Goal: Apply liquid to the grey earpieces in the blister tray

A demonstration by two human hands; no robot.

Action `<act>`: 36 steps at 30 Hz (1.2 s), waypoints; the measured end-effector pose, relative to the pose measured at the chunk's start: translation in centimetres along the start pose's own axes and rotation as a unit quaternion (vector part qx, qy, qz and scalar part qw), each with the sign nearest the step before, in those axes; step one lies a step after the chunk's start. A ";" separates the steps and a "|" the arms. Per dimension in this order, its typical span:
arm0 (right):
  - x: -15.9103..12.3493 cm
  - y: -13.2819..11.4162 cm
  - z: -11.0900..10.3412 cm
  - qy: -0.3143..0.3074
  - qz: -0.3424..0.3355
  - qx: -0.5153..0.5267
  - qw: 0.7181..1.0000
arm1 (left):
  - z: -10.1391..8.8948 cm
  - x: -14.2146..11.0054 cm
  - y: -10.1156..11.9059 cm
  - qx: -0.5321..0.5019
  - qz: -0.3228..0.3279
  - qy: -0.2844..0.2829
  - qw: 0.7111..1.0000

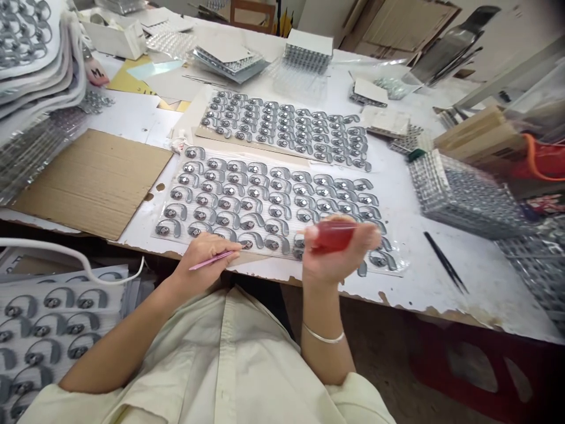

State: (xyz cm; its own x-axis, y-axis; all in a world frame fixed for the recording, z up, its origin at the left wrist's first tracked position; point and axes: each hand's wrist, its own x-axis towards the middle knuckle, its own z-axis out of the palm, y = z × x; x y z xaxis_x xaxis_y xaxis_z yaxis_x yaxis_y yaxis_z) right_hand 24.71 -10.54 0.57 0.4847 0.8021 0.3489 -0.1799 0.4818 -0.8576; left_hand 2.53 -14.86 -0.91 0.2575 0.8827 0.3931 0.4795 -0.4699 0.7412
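Pink tool (210, 260) gripped in our left hand (200, 263), blurred red object (333, 237) clenched in our right hand (339, 250), over a clear plastic tray (176, 206) of grey earpieces (247, 203).

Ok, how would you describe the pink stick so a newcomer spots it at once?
On the white work table, go to the nearer sheet of grey ear-hook parts. At that sheet's near edge, the person's left hand grips a thin pink stick, its tip pointing at the sheet. Its pink colour and its place in the hand set it apart from the black tweezers lying loose to the right.
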 end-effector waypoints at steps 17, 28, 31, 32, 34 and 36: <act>3.7 -3.4 -5.4 0.000 0.141 0.081 0.987 | 4.9 0.6 2.5 0.104 0.202 0.089 0.970; 1.5 -0.7 -0.7 -0.008 0.013 -0.017 1.000 | 6.2 0.3 1.5 0.136 0.206 0.047 0.968; 0.8 0.1 -0.4 -0.038 -0.022 -0.057 0.997 | 6.5 0.0 1.4 0.158 0.216 0.040 0.963; 0.6 0.3 -0.4 -0.054 -0.029 -0.075 0.995 | 6.5 0.0 1.4 0.164 0.219 0.035 0.961; 0.4 0.6 -0.5 -0.083 -0.049 -0.115 0.989 | 6.5 -0.1 1.6 0.177 0.225 0.025 0.958; 0.2 0.7 -0.6 -0.106 -0.077 -0.155 0.979 | 6.4 0.0 1.8 0.191 0.230 0.022 0.954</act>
State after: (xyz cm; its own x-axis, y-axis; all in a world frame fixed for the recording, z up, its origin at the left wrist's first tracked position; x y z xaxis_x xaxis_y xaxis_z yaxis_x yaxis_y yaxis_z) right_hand 25.24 -10.28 -0.16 0.2915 0.7997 0.5248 0.1656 0.4982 -0.8511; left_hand 8.79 -15.74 -3.02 0.4838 0.5777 0.6574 0.5961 -0.7675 0.2358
